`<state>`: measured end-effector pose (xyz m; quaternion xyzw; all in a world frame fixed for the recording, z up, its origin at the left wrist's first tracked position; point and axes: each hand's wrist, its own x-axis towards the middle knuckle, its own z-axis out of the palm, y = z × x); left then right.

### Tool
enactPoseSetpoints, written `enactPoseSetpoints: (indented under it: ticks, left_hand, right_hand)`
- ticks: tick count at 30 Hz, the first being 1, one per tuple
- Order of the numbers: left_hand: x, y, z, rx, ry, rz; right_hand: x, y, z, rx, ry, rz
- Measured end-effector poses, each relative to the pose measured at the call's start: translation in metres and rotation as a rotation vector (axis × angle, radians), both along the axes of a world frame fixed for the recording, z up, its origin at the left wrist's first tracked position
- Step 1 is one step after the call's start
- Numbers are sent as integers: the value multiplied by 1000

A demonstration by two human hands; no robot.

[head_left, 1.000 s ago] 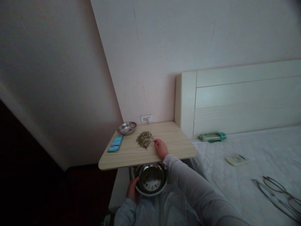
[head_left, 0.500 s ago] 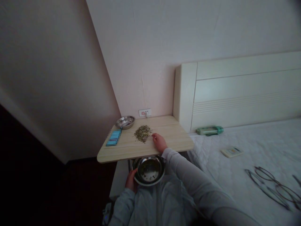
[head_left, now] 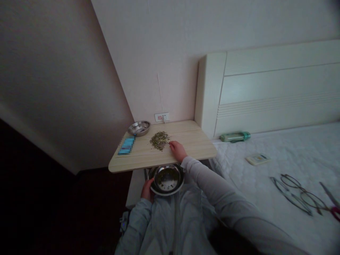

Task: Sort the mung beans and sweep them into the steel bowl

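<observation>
1. While your right hand (head_left: 178,151) reaches over the table (head_left: 191,134), its fingers pinch narrowly on the handle of what looks like a spoon (head_left: 163,145).
2. Your spoon lies low over the table, its head at the near right side of the seed-like pile (head_left: 159,138). Its long axis runs roughly left to right, head pointing left, handle toward your hand.
3. Your left hand (head_left: 147,190) curls on the left rim of the outer bowl (head_left: 166,194); you can't tell how far its fingers go underneath.
4. An inner bowl (head_left: 169,185) sits inside that one, opening upward, dark flecks in it, just below the table's near edge.
5. A quick sweep of the spoon could scatter loose bits, I judge; a loose pinch could let the handle twist and spill its load. If your left hand slackens, the bowls might tip.
6. Farther out, a metal dish (head_left: 142,133) and a blurred blue thing (head_left: 126,145) lie left of the pile.
</observation>
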<state>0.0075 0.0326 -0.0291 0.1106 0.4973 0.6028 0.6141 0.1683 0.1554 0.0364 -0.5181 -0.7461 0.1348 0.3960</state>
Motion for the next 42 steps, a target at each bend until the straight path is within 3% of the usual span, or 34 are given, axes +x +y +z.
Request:
enactPoseSetpoints:
  ticks: [5, 17, 25, 36, 42]
  left_hand:
    - [-2, -1, -3, 75, 33, 22]
    - [-5, 0, -10, 59, -9, 47]
    - [-3, -1, -4, 50, 1, 52]
    - [-4, 0, -7, 62, -1, 59]
    - [-4, 0, -7, 39, 5, 55]
  right_hand:
    - [-1, 1, -3, 35, -38, 3]
    - [0, 2, -7, 28, -99, 15]
    - [3, 7, -9, 23, 2, -14]
    - [6, 4, -5, -52, 188, -24]
    - [6, 2, -1, -72, 176, 16]
